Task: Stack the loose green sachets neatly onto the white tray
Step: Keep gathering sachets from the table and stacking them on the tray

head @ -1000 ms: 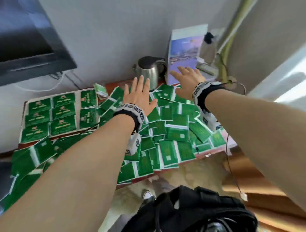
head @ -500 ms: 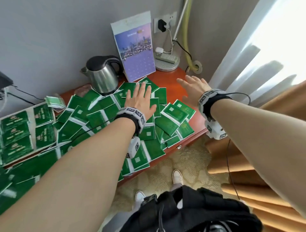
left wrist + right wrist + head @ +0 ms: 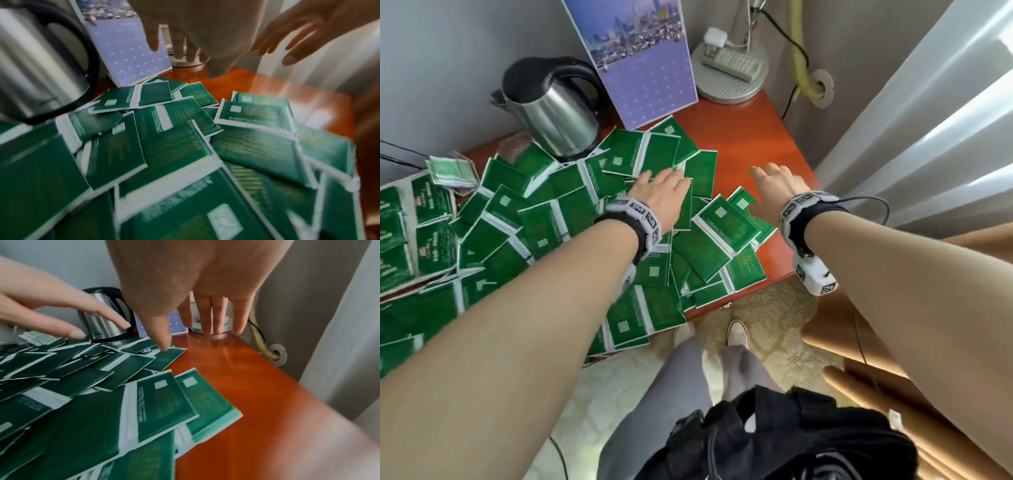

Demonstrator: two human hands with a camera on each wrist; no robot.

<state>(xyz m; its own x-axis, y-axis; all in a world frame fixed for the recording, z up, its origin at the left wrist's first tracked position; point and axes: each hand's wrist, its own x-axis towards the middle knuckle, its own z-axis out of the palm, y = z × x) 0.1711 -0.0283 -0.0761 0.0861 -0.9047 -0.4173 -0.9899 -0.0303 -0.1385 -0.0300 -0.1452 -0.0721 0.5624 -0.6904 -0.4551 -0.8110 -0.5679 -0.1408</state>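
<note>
A heap of loose green sachets (image 3: 571, 212) (image 3: 176, 146) (image 3: 102, 386) covers the red-brown table (image 3: 753, 144). At the far left the white tray (image 3: 404, 181) holds rows of sachets. My left hand (image 3: 664, 192) (image 3: 185, 47) hovers flat over the far part of the heap, fingers straight, holding nothing. My right hand (image 3: 774, 178) (image 3: 205, 321) is spread open above bare table just right of the heap, also empty. Both palms face down.
A steel kettle (image 3: 551, 109) (image 3: 104, 322) stands behind the heap, next to a purple standing calendar (image 3: 640, 65). A round lamp base (image 3: 729, 72) with a remote sits at the back right corner. A curtain (image 3: 928, 120) hangs to the right; a black bag (image 3: 774, 442) hangs below.
The view has swung right and down, so the tray now sits at the far left edge. Both hands have lowered toward the right end of the heap and stay open.
</note>
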